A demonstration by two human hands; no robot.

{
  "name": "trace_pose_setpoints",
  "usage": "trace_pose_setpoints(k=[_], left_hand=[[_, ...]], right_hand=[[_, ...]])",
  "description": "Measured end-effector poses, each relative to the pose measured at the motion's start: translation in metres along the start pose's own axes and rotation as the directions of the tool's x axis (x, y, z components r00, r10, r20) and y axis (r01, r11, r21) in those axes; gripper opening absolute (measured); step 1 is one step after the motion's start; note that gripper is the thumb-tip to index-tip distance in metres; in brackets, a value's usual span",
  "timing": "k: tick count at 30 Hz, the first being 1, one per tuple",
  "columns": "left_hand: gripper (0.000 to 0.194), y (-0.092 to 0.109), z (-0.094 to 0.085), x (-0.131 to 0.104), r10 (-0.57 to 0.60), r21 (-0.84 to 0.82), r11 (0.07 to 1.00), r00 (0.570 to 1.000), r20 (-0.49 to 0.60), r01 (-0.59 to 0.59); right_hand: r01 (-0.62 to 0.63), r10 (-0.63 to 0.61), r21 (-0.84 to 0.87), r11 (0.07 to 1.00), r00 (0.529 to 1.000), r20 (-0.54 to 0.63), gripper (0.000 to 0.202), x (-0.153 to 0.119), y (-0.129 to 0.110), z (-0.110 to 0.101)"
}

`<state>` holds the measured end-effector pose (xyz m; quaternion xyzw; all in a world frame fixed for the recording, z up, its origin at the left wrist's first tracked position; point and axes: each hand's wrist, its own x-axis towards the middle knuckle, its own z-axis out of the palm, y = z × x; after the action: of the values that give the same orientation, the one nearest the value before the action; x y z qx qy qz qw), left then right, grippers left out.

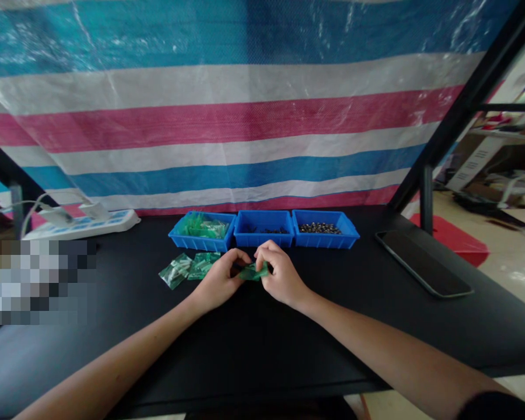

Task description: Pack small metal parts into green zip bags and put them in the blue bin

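Between my hands is a small green plastic bag [252, 272], low over the black table in front of the middle blue bin. My left hand [222, 279] pinches the bag's left end, and my right hand [282, 276] has its fingers closed on the right end. Left of my left hand lie green bags with pale contents [203, 265], one of them [176, 270] turned at an angle. The left blue bin [201, 242] contains green bags. Small dark pieces lie in the middle blue bin [263, 240], and shiny metal pieces [319, 228] in the right blue bin [328, 241].
A white power strip [85, 226] with plugs and cables lies at the back left of the black table [254, 361]. On the right rests a dark phone [423, 263]. A striped plastic sheet [245, 122] hangs behind the bins, between black frame posts. A red container [459, 239] stands beyond the table.
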<state>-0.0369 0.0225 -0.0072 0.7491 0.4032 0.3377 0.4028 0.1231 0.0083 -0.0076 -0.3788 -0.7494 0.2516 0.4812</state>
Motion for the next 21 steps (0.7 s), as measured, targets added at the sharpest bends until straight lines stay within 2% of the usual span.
trace_pose_setpoints(k=[5,9,21], left_hand=[[0.009,0.0007,-0.0029,0.0006,-0.001,0.045,0.999,1.000,-0.005,0.001],[0.013,-0.0040,-0.0037,0.0016,-0.023,0.002,1.000,1.000,0.019,0.023],[0.011,-0.0018,-0.0048,0.0007,-0.006,0.107,0.994,0.999,0.052,0.000]], right_hand=[[-0.086,0.086,-0.027,0.996,0.996,-0.003,0.019,0.0008,-0.0008,0.0010],[-0.172,0.173,-0.039,0.984,0.984,0.033,0.015,0.0003,-0.0012,0.0024],[-0.154,0.159,-0.082,0.985,0.985,0.062,0.010,0.0001,-0.0032,0.0016]])
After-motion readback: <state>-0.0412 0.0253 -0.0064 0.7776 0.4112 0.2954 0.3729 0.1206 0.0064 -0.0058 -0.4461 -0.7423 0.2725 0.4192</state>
